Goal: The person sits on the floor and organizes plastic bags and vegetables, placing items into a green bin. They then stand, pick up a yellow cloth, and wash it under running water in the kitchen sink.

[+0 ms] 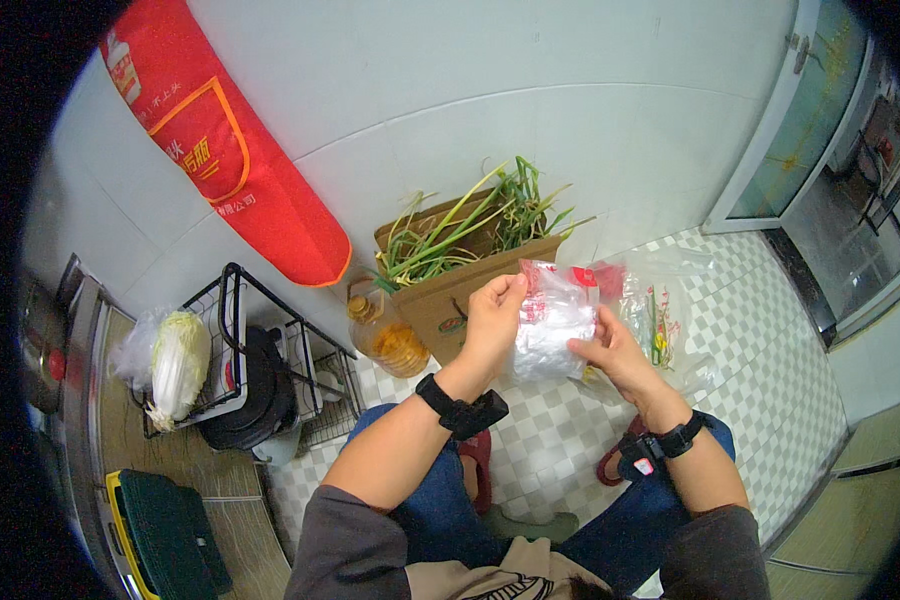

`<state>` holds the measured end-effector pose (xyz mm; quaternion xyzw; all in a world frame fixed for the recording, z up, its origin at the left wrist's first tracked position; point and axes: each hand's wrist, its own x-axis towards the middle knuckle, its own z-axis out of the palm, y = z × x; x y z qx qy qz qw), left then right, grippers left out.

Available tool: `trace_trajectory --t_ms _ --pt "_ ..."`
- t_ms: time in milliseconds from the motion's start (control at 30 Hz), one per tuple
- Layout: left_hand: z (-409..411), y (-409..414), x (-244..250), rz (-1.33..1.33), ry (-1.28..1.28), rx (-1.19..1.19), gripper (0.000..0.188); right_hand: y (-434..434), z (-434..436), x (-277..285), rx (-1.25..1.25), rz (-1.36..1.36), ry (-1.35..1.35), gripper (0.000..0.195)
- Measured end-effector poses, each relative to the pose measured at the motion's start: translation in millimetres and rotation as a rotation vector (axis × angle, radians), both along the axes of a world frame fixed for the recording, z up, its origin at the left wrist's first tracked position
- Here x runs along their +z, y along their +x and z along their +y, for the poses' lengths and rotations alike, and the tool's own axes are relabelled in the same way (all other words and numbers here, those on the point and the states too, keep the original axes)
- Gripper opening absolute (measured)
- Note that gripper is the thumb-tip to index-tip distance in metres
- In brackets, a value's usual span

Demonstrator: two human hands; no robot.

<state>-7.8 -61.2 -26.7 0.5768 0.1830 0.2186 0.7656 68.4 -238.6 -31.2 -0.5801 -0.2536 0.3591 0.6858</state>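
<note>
Between my two hands is a clear plastic bag [555, 337] with red printing and a crumpled, shiny body. My left hand [495, 311] pinches its upper left edge between thumb and fingers. On the opposite side, my right hand [613, 352] grips the right edge, thumb in front. Behind and to the right, larger clear plastic bags [694, 330] lie on the floor, with green stalks and red marks showing in one. A cardboard box [439, 311] of scallions [450, 244] stands just beyond my left hand, against the wall.
An oil jug [390, 337] stands left of the box. A black wire rack [232, 315] holds a napa cabbage [180, 367] and dark pots [270, 397]. A red apron [232, 150] hangs on the wall. At right is a glass-paned door [802, 112]. Checkered tiles [780, 375] cover the floor.
</note>
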Motion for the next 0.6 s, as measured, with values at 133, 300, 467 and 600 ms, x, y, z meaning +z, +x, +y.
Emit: trace_trajectory --t_ms 133,300,467,600 --pt "3 5 -5 -0.030 -0.162 -0.073 0.021 2 1 -13 -0.068 -0.031 -0.034 0.038" --pt "-3 14 -4 0.073 0.160 0.297 0.016 18 -4 -10 -0.287 0.029 -0.057 0.019" --pt "-30 10 10 -0.010 0.453 -0.104 0.016 32 -9 -20 -0.421 -0.090 -0.114 0.024" --pt "-30 9 -2 -0.020 0.814 -0.149 0.015 18 3 -14 -0.418 -0.149 0.002 0.038"
